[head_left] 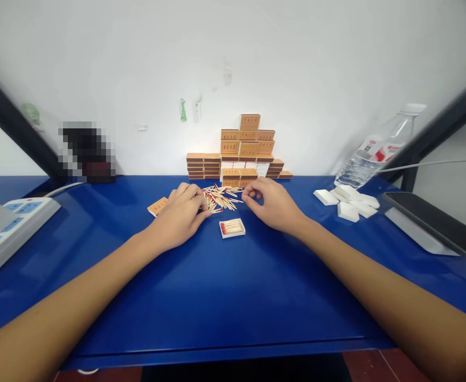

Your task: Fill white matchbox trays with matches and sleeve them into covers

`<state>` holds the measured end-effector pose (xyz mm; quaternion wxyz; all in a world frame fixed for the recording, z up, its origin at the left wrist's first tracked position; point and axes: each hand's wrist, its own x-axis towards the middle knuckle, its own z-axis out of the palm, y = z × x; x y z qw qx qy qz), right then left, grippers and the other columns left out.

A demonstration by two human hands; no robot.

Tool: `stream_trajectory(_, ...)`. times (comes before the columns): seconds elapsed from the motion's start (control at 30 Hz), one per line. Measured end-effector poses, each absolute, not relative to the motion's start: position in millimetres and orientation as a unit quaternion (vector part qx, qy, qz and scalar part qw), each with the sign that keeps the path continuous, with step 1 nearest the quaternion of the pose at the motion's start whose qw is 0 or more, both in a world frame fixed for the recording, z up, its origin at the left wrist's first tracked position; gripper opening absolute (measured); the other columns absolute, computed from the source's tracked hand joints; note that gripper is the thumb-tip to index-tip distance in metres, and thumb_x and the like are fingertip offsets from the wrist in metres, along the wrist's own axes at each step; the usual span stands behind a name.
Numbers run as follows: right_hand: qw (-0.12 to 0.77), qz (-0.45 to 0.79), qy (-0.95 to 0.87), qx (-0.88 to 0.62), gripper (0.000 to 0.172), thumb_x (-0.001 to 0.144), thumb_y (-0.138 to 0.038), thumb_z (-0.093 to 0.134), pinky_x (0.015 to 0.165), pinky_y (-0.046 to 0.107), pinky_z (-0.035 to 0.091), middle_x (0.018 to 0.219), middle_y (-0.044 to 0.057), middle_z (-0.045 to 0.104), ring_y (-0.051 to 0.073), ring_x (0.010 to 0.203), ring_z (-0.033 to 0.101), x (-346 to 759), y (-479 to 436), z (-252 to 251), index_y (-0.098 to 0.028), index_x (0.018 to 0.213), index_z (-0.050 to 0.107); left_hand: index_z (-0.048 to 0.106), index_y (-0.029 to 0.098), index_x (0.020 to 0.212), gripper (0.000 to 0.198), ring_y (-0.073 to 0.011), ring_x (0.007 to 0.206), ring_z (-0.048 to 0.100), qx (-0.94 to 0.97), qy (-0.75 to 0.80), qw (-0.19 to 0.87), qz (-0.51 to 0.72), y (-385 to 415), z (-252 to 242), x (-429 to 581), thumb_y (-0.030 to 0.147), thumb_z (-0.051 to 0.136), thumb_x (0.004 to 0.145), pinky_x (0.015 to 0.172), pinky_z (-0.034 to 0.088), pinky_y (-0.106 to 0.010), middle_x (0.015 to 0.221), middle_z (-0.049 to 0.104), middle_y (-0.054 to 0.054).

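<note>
Loose red-tipped matches (222,197) lie in a heap on the blue table (233,297). My left hand (182,215) is at the heap's left side, its fingers closed together at the matches; what they pinch is too small to make out. At the heap's right edge is my right hand (273,204), thumb and forefinger pressed together near a match end, with anything between them unclear. A white matchbox tray (233,228) with several matches inside sits between and below my hands. An orange matchbox cover (157,206) lies partly behind my left hand.
Stacked matchboxes (249,148) stand against the wall. On the right are white trays (348,201), a tilted water bottle (380,148) and a dark phone (440,217) on a white object. A power strip (18,228) lies at the left, with a pixelated object behind.
</note>
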<state>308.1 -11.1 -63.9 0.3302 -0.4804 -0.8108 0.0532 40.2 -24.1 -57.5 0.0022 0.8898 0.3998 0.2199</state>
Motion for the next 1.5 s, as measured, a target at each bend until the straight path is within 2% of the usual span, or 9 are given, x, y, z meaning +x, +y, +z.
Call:
stream_trajectory(0.2, 0.387, 0.266, -0.755, -0.458, 0.014, 0.091, -0.032, 0.071, 0.069, 0.033, 0.047, 0.080, 0.003, 0.068, 0.016, 0.071, 0.055, 295, -31, -50, -0.018, 0.089, 0.073, 0.065, 0.022, 0.097, 0.015, -0.0252, 0.118, 0.052, 0.839, 0.393, 0.102, 0.363, -39, -54, 53, 0.033, 0.059, 0.106, 0.106, 0.042, -0.044, 0.119, 0.064, -0.006)
stream_trajectory(0.37, 0.408, 0.488, -0.687, -0.350, 0.027, 0.084, -0.044, 0.083, 0.082, 0.034, 0.052, 0.095, 0.003, 0.072, 0.017, 0.087, 0.063, 281, -46, -49, -0.021, 0.098, 0.077, 0.068, 0.023, 0.092, 0.024, -0.0242, 0.112, 0.058, 0.794, 0.408, 0.216, 0.395, -47, -53, 61, 0.042, 0.060, 0.105, 0.100, 0.046, -0.044, 0.111, 0.070, -0.004)
stream_trajectory(0.5, 0.451, 0.537, -0.637, -0.321, 0.029, 0.083, -0.045, 0.086, 0.073, 0.030, 0.052, 0.102, 0.003, 0.074, 0.016, 0.085, 0.063, 275, -51, -53, -0.023, 0.101, 0.079, 0.071, 0.023, 0.094, 0.028, -0.0249, 0.108, 0.062, 0.783, 0.405, 0.270, 0.387, -49, -49, 64, 0.046, 0.058, 0.105, 0.097, 0.050, -0.045, 0.110, 0.073, -0.004)
stream_trajectory(0.7, 0.464, 0.543, -0.623, -0.320, 0.027, 0.087, -0.049, 0.083, 0.059, 0.028, 0.043, 0.094, 0.003, 0.073, 0.012, 0.070, 0.053, 272, -54, -53, -0.022, 0.092, 0.080, 0.068, 0.022, 0.092, 0.030, -0.0226, 0.103, 0.064, 0.796, 0.367, 0.297, 0.380, -52, -47, 68, 0.045, 0.055, 0.107, 0.096, 0.051, -0.042, 0.104, 0.074, -0.003)
stream_trajectory(0.87, 0.467, 0.525, -0.623, -0.343, 0.031, 0.088, -0.053, 0.081, 0.055, 0.028, 0.037, 0.083, 0.000, 0.068, 0.010, 0.061, 0.043, 276, -51, -53, -0.022, 0.093, 0.079, 0.068, 0.024, 0.108, 0.025, -0.0231, 0.114, 0.057, 0.841, 0.364, 0.182, 0.355, -54, -51, 64, 0.042, 0.050, 0.110, 0.103, 0.045, -0.041, 0.116, 0.071, -0.003)
stream_trajectory(1.03, 0.463, 0.426, -0.677, -0.382, 0.032, 0.088, -0.054, 0.080, 0.068, 0.031, 0.046, 0.094, 0.003, 0.075, 0.015, 0.074, 0.058, 288, -43, -45, -0.022, 0.093, 0.079, 0.068, 0.024, 0.116, 0.029, -0.0253, 0.114, 0.054, 0.862, 0.374, 0.091, 0.331, -49, -52, 58, 0.039, 0.045, 0.112, 0.104, 0.044, -0.044, 0.118, 0.069, -0.005)
stream_trajectory(1.13, 0.416, 0.356, -0.737, -0.396, 0.031, 0.090, -0.052, 0.076, 0.077, 0.035, 0.049, 0.093, 0.004, 0.076, 0.019, 0.084, 0.064, 294, -40, -39, -0.021, 0.088, 0.078, 0.071, 0.023, 0.110, 0.026, -0.0263, 0.110, 0.055, 0.858, 0.391, 0.068, 0.327, -45, -52, 55, 0.036, 0.049, 0.110, 0.100, 0.045, -0.045, 0.113, 0.069, -0.007)
stream_trajectory(1.27, 0.348, 0.289, -0.788, -0.418, 0.024, 0.094, -0.042, 0.072, 0.068, 0.033, 0.045, 0.081, 0.003, 0.069, 0.017, 0.072, 0.057, 296, -42, -39, -0.020, 0.084, 0.076, 0.071, 0.022, 0.106, 0.015, -0.0278, 0.109, 0.056, 0.865, 0.386, 0.059, 0.316, -44, -52, 55, 0.033, 0.062, 0.100, 0.097, 0.047, -0.046, 0.108, 0.070, -0.007)
stream_trajectory(1.5, 0.241, 0.166, -0.874, -0.388, 0.010, 0.096, -0.022, 0.068, 0.076, 0.032, 0.045, 0.089, 0.004, 0.066, 0.017, 0.082, 0.059, 295, -49, -49, -0.020, 0.091, 0.076, 0.067, 0.021, 0.116, 0.032, -0.0305, 0.114, 0.057, 0.900, 0.339, 0.068, 0.265, -49, -52, 54, 0.034, 0.072, 0.087, 0.102, 0.048, -0.051, 0.116, 0.069, -0.009)
